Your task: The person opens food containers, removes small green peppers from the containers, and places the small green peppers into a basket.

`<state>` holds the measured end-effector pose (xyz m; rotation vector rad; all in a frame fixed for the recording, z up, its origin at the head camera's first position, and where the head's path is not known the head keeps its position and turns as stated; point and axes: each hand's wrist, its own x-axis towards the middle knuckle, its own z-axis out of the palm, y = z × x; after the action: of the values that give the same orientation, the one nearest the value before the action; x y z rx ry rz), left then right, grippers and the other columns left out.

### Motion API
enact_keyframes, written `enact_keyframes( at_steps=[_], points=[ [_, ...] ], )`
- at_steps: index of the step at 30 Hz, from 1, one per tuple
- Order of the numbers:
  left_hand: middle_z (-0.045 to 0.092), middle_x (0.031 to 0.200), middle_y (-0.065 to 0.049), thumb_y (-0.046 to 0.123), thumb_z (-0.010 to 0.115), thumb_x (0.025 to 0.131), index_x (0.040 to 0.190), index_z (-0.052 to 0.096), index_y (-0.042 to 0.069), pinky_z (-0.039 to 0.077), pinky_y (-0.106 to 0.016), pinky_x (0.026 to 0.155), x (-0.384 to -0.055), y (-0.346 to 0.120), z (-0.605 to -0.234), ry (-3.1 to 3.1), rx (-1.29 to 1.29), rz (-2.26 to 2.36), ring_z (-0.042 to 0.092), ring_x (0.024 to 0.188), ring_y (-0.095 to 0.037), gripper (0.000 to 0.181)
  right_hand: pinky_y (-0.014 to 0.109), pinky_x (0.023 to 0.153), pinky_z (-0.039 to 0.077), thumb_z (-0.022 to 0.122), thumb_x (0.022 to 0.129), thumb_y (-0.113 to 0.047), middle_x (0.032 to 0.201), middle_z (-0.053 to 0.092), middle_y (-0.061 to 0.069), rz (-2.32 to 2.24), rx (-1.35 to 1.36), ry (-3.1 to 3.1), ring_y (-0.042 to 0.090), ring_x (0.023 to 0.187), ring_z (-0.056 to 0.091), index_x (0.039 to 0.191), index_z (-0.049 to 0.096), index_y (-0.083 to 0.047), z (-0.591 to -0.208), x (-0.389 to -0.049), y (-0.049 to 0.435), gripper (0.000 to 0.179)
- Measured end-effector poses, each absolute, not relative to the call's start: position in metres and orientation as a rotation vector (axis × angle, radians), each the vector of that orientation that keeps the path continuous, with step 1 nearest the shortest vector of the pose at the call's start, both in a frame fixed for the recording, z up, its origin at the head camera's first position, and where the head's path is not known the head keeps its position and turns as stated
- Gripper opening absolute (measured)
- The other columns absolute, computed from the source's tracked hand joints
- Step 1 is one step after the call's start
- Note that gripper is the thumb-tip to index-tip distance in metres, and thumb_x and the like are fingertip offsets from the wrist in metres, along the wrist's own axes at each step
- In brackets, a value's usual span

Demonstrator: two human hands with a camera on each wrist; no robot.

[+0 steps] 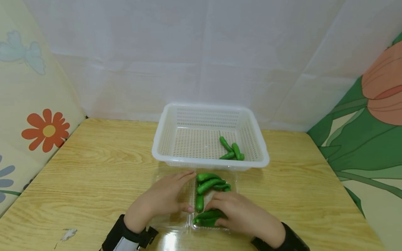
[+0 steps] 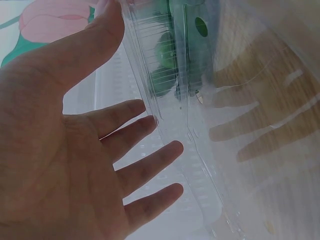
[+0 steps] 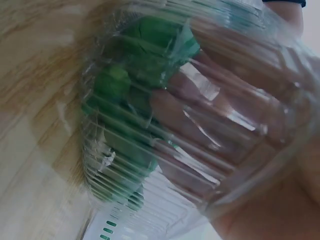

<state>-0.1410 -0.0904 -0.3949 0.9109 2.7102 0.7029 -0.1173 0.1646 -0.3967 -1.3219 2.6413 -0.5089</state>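
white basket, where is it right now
In the head view, the white basket stands mid-picture on the wooden table, just beyond the clear container, with a few green peppers in its near right corner.

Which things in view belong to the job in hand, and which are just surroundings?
Likely in use:
slim green peppers, some under the right hand
open clear plastic container, the left hand over it
white rectangular plastic basket, holding more peppers

Surroundings:
yellow wood-grain table
white sheet backdrop
orange flower print
pink tulip print
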Motion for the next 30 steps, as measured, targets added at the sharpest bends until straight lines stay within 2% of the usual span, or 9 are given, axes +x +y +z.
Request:
enact_keyframes(
  at_steps=[12,19,30],
  points=[
    [0.037,0.157,-0.008,0.046,0.081,0.077,0.153,0.038,0.01,0.034,-0.056,0.111,-0.1406,-0.0906,-0.3932,2.711,0.921,0.706,0.04,0.138,-0.034,0.095,0.03,0.087,0.054,0.087,0.073,-0.022,0.107,0.063,-0.015,-0.468,-1.256,2.654,0.006,0.1,0.06,0.108,0.073,-0.02,-0.3985,-0.1182,0.1646,0.038],
    [0.036,0.157,-0.007,0.047,0.081,0.077,0.153,0.037,0.011,0.033,-0.056,0.111,-0.1408,-0.0899,-0.3946,2.71,0.905,0.698,0.04,0.138,-0.035,0.095,0.028,0.084,0.054,0.09,0.069,-0.023,0.103,0.063,-0.013,-0.413,-1.307,2.677,0.005,0.096,0.06,0.106,0.073,-0.018,-0.4004,-0.1186,0.1653,0.04],
    [0.036,0.158,-0.006,0.048,0.081,0.077,0.153,0.037,0.012,0.033,-0.056,0.111,-0.1417,-0.0894,-0.3959,2.712,0.893,0.692,0.04,0.138,-0.035,0.095,0.028,0.082,0.054,0.087,0.074,-0.021,0.104,0.062,-0.013,-0.437,-1.294,2.672,0.005,0.095,0.06,0.104,0.072,-0.017,-0.4002,-0.1184,0.165,0.034]
  ],
)
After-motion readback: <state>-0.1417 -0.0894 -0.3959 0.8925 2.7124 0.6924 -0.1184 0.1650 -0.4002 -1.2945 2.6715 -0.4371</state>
